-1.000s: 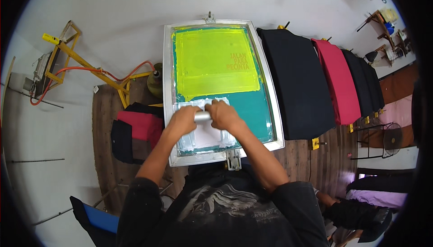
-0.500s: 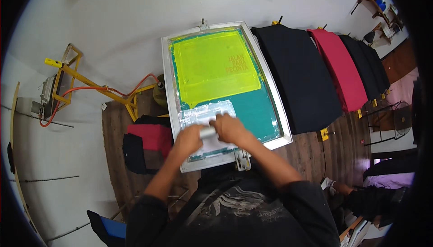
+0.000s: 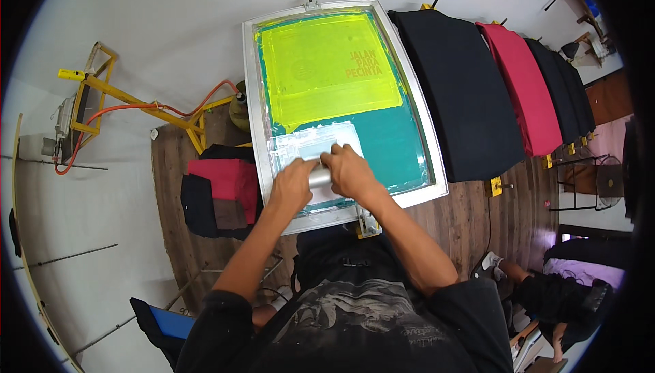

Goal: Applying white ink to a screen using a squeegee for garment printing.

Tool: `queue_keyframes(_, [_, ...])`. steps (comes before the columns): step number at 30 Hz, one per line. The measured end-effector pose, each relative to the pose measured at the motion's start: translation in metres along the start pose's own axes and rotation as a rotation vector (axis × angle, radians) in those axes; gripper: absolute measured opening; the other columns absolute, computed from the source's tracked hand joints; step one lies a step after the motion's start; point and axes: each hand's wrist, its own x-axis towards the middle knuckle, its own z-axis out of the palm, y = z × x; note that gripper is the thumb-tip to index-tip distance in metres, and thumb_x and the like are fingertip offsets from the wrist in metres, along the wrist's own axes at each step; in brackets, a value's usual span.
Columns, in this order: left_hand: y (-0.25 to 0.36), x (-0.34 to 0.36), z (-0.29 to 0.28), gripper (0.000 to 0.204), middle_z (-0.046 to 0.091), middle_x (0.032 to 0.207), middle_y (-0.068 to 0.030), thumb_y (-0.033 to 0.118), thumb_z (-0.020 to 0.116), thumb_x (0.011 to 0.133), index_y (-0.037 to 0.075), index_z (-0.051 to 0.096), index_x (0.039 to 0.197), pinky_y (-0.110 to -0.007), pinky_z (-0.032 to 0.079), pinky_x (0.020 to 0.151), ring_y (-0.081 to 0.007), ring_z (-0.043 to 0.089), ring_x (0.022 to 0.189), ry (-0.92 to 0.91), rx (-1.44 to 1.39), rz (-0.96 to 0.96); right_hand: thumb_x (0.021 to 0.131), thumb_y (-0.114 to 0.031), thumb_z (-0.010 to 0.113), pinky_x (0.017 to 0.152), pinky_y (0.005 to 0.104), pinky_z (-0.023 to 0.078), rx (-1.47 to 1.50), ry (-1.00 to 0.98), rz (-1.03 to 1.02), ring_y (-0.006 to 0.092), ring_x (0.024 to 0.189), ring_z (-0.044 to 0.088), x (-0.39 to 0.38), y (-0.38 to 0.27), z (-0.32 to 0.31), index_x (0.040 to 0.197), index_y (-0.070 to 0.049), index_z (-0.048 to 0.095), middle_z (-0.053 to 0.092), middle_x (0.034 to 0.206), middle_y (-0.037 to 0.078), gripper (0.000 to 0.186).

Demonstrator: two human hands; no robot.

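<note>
A screen-printing frame with a pale metal rim lies in front of me. Its teal mesh bears a large yellow-green patch with lettering at the right. White ink is smeared over the near left part of the mesh. Both my hands grip a squeegee with a silvery handle, standing in the white area. My left hand is closed around its left end, and my right hand around its right end. The squeegee's lower edge is hidden from me.
Black and red cloth-covered boards line up to the right. Folded red and dark cloths sit left of the frame, near a yellow stand with an orange hose. A metal clamp holds the frame's near edge. Another person is at lower right.
My view has shifted, so the frame sits higher in the picture. Both hands stay closed on the squeegee, within the same white patch. More of the other person's arm shows.
</note>
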Motion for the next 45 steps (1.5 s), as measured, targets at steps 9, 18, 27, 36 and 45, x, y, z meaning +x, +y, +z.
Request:
queue_keyframes(9, [0.034, -0.067, 0.02, 0.053, 0.061, 0.111, -0.0198, -0.012, 0.06, 0.067, 0.0, 0.06, 0.118, -0.047, 0.052, 0.085, -0.0411, 0.062, 0.098, -0.002, -0.058, 0.009, 0.063, -0.004, 0.072, 0.088, 0.0462, 0.048, 0.015, 0.093, -0.058, 0.0361, 0.111, 0.053, -0.089, -0.008, 0.019, 0.122, -0.004, 0.056, 0.053, 0.119, 0.018, 0.061])
queue_keyframes(18, [0.033, -0.058, 0.01, 0.053, 0.062, 0.109, -0.0196, -0.016, 0.056, 0.065, 0.0, 0.061, 0.116, -0.046, 0.051, 0.085, -0.041, 0.062, 0.097, -0.015, -0.066, -0.018, 0.082, -0.023, 0.076, 0.071, 0.0449, 0.049, 0.415, 0.169, 0.453, 0.0409, 0.082, 0.059, -0.172, 0.027, 0.045, 0.099, 0.003, 0.054, 0.058, 0.092, 0.024, 0.038])
queue_keyframes(27, [0.046, -0.052, -0.012, 0.052, 0.063, 0.108, -0.0186, -0.014, 0.056, 0.068, 0.001, 0.062, 0.118, -0.047, 0.05, 0.085, -0.0395, 0.061, 0.099, -0.082, -0.039, -0.031, 0.075, -0.022, 0.086, 0.05, 0.0268, 0.037, 0.984, 0.127, 0.704, 0.0083, 0.056, 0.042, -0.173, 0.051, 0.064, 0.07, -0.009, 0.043, 0.046, 0.06, -0.002, 0.045])
queue_keyframes(36, [0.05, -0.055, -0.014, 0.052, 0.063, 0.109, -0.0172, -0.013, 0.057, 0.069, 0.002, 0.062, 0.118, -0.046, 0.048, 0.086, -0.0382, 0.061, 0.1, -0.084, -0.021, -0.062, 0.074, -0.013, 0.086, 0.045, 0.0229, 0.032, 1.218, 0.094, 0.777, 0.0052, 0.05, 0.038, -0.167, 0.049, 0.056, 0.058, -0.015, 0.034, 0.042, 0.055, -0.005, 0.055])
queue_keyframes(45, [0.034, -0.06, 0.011, 0.053, 0.063, 0.11, -0.0177, -0.014, 0.059, 0.065, 0.0, 0.062, 0.117, -0.046, 0.05, 0.086, -0.0378, 0.061, 0.102, -0.004, -0.032, -0.027, 0.08, -0.026, 0.081, 0.052, 0.0308, 0.044, 0.864, -0.076, 0.567, 0.0177, 0.055, 0.054, -0.164, 0.051, 0.034, 0.064, -0.007, 0.049, 0.055, 0.058, 0.005, 0.04])
